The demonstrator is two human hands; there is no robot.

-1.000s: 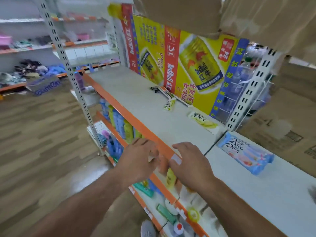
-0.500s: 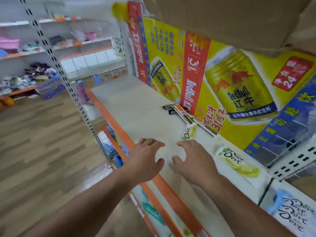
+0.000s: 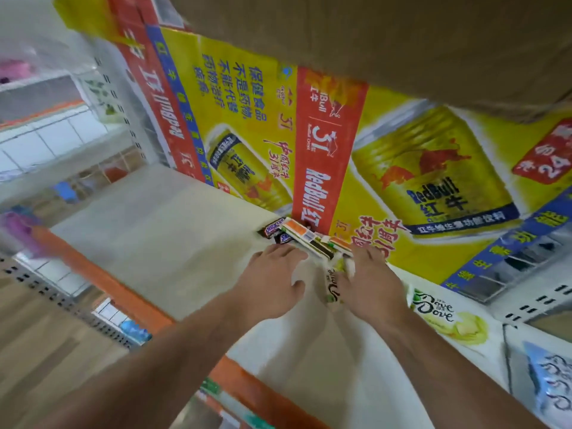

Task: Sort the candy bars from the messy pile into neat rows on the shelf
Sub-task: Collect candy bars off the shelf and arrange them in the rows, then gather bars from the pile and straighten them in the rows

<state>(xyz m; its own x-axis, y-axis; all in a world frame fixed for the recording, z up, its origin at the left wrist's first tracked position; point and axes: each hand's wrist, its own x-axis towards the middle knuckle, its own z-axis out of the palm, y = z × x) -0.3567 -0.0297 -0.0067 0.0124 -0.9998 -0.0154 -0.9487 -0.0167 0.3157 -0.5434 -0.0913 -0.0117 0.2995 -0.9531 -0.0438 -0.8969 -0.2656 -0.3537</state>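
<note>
A small messy pile of candy bars lies at the back of the white shelf, against the poster; it has dark Snickers bars and orange-and-white bars. My left hand lies flat on the shelf with straight, spread fingers just in front of the pile, holding nothing. Between my hands lies a small green-and-white Dove bar. My right hand reaches over it, fingers fairly straight and resting on the bar's far end. A larger green Dove pack lies to the right.
A yellow and red Red Bull poster forms the back wall. A cardboard sheet hangs low overhead. The shelf's orange front edge runs along the left. A blue Dove bag lies on the adjoining shelf at the right. Lower shelves hold other goods.
Both hands moved from the shelf's front edge back toward the pile at the poster. My right hand reached the small Dove bar; the view closed in.
</note>
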